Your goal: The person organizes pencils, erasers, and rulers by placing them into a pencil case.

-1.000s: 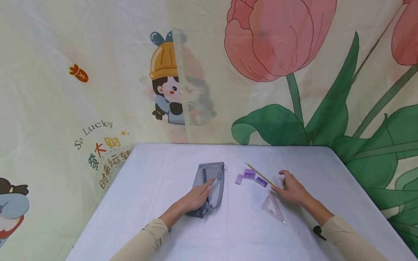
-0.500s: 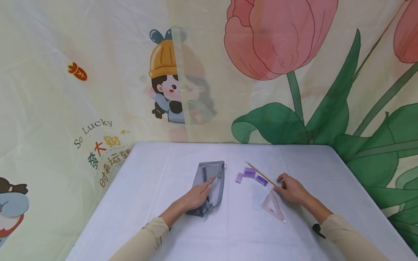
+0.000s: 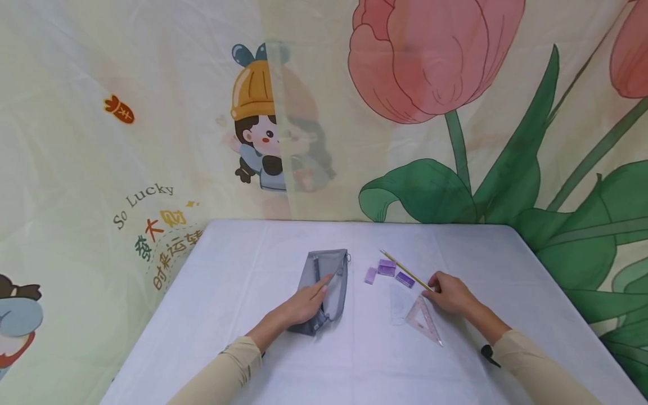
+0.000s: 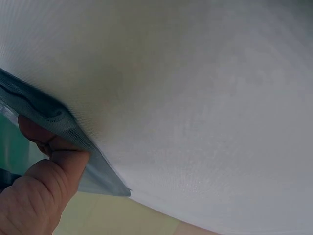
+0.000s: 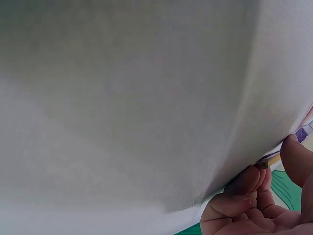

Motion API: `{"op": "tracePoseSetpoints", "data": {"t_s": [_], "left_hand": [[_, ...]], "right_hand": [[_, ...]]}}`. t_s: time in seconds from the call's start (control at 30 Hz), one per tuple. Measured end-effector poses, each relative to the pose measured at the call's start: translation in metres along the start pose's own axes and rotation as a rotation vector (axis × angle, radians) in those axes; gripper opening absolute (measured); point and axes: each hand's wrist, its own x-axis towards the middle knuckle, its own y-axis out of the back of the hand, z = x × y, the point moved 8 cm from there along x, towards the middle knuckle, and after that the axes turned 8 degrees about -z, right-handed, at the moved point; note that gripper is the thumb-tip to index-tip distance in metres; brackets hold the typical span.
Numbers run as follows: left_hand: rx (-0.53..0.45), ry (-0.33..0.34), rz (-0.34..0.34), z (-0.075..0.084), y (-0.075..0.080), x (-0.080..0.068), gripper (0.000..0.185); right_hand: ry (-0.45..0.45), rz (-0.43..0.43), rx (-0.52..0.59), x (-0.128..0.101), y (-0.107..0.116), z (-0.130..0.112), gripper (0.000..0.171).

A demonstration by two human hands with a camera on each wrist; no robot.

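A grey mesh pencil case [image 3: 336, 292] lies left of centre on the table, with a dark pen-like stick [image 3: 317, 270] visible in it. My left hand [image 3: 304, 306] lies over its near part and holds it; in the left wrist view, curled fingers and thumb [image 4: 71, 166] grip its edge. A yellow pencil [image 3: 402, 269] lies slantwise on the right. My right hand [image 3: 450, 292] pinches its near end; the right wrist view shows that pencil end [image 5: 264, 163] at the fingers, partly covered by the thumb. A pinkish clear set square [image 3: 432, 326] lies below this hand.
Several small purple blocks, perhaps erasers [image 3: 387, 267], lie left of and beneath the pencil's line. A faint clear sheet [image 3: 400, 304] lies beside the set square. A white cloth covers the table [image 3: 243, 270]; a printed curtain [image 3: 324, 208] hangs behind it.
My right hand has moved slightly down, and its fingers have closed together on the pencil's near end. The left hand and the pencil case have stayed put.
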Motion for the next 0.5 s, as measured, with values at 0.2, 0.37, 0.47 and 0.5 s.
{"op": "tracePoseSetpoints", "data": {"t_s": [0.2, 0.37, 0.47, 0.5], "left_hand": [[0.003, -0.01, 0.006, -0.0026, 0.0, 0.0002, 0.052], [-0.005, -0.012, 0.004, -0.002, 0.0, 0.0003, 0.052], [-0.004, -0.01, 0.005, -0.0018, -0.0003, 0.0011, 0.052], [-0.004, -0.009, 0.005, -0.0017, -0.0004, 0.0013, 0.052]], "right_hand": [[-0.041, -0.003, 0.021, 0.0057, -0.0037, -0.0014, 0.023], [-0.035, 0.006, 0.006, 0.0075, -0.0028, -0.0046, 0.02], [-0.038, 0.0, -0.001, 0.0087, -0.0032, -0.0048, 0.019], [-0.039, -0.002, -0.004, 0.0089, -0.0034, -0.005, 0.019]]}}
